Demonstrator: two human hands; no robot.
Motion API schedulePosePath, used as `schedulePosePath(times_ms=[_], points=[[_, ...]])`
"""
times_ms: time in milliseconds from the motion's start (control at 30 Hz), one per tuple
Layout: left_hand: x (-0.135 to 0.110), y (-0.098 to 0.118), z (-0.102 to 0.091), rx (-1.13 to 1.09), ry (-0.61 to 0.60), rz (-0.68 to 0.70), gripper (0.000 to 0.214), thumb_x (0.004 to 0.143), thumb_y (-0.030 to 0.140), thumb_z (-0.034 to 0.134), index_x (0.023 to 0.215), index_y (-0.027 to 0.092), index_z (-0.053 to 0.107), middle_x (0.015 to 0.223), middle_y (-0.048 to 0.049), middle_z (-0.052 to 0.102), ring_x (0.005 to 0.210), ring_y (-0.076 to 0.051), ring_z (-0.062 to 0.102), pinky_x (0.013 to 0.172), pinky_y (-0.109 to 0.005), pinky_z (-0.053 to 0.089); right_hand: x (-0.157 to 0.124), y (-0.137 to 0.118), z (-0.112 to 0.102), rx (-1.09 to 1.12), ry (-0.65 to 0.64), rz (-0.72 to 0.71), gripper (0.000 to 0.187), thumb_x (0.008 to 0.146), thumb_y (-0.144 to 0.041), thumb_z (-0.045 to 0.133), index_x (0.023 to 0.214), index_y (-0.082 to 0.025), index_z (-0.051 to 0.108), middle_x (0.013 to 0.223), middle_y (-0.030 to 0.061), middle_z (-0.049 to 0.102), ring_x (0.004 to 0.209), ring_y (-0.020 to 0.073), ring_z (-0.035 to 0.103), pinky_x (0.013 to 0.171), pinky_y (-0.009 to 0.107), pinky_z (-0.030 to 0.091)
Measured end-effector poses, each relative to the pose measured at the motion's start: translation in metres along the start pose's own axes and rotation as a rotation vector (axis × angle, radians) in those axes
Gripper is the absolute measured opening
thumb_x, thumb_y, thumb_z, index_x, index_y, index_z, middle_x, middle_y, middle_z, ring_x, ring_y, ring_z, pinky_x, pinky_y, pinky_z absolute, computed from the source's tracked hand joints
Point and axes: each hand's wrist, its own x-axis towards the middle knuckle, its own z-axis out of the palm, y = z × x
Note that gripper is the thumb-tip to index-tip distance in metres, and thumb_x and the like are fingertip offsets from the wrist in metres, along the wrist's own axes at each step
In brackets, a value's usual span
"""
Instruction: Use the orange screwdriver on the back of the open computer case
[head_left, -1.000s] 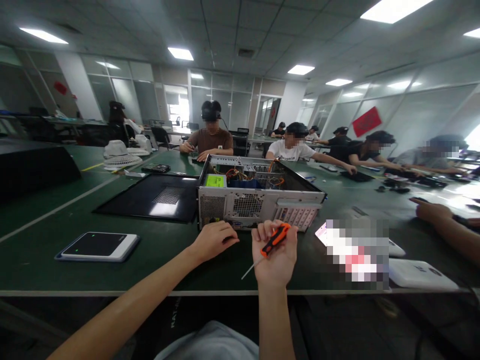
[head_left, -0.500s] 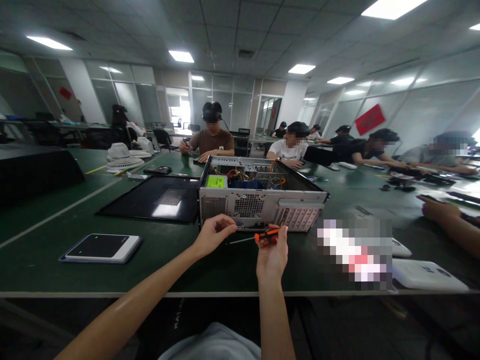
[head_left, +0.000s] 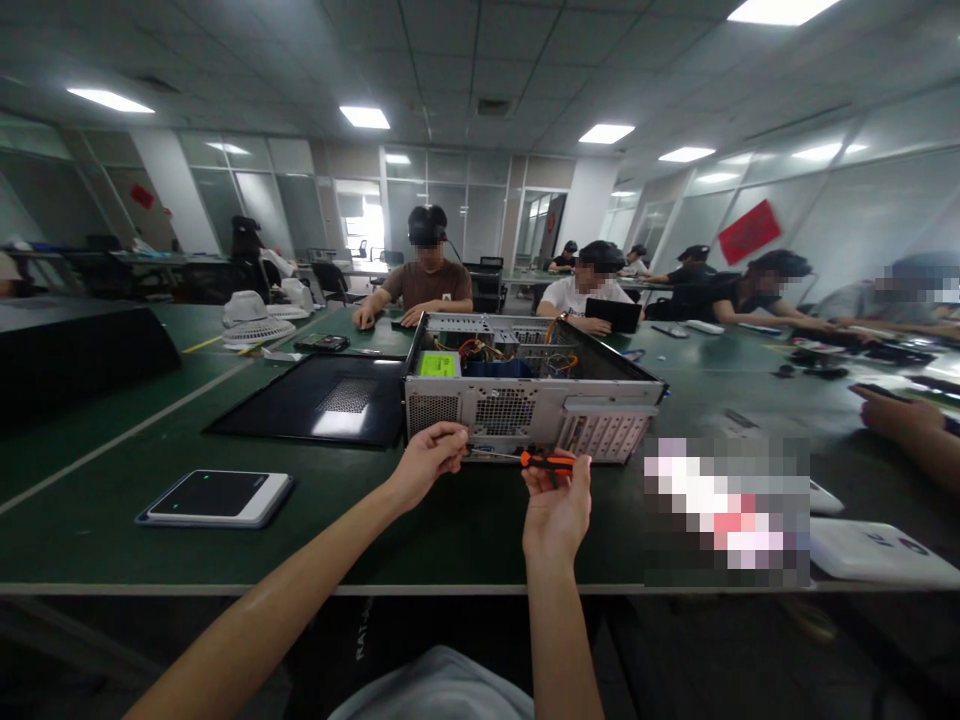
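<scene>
My right hand (head_left: 556,510) is wrapped round the handle of an orange-and-black screwdriver (head_left: 551,461). The screwdriver lies almost level, and its thin shaft points left toward my left hand (head_left: 431,462). There the thumb and fingertips are pinched together at the shaft's tip. Whatever they hold, if anything, is too small to make out. Just behind both hands lies an open computer case (head_left: 510,410) on its side, its metal back panel with vents and slots facing me. Coloured cables and a box with a bright green label (head_left: 438,365) show inside it.
A black side panel (head_left: 307,400) lies left of the case. Nearer me on the left is a black-and-white device (head_left: 217,497) on the green table (head_left: 352,545). White fans (head_left: 255,318) stand further back. A blurred patch and a white object (head_left: 874,548) are at right. Co-workers sit around.
The screwdriver has swung so that its tip rises from below my left hand to the pinched left fingers. My left fingers have closed more tightly. The view has shifted slightly.
</scene>
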Motion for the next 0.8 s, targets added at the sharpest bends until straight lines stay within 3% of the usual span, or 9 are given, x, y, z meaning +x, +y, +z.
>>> schedulePosePath(times_ms=[400,800], points=[[-0.002,0.004,0.0,-0.119,-0.041,-0.008,0.051,0.056,0.033,0.101,0.091,0.012,0.069,0.088,-0.0072,0.078,0.057,-0.006,0.06,0.057,-0.018,0.051,0.0,-0.001,0.001,0.005,0.013,0.003,0.055,0.07,-0.066,0.079,0.09,-0.017,0.065,0.071,-0.004,0.069,0.054,0.0097,0.068,0.059,0.022,0.06],[-0.004,0.009,-0.002,-0.187,-0.114,-0.038,0.041,0.064,0.026,0.097,0.091,0.015,0.07,0.103,-0.0082,0.08,0.067,-0.011,0.071,0.067,-0.023,0.06,-0.01,-0.002,0.009,-0.019,0.008,-0.104,0.053,0.072,-0.064,0.078,0.091,-0.017,0.064,0.071,-0.005,0.069,0.052,0.0097,0.069,0.057,0.022,0.061]])
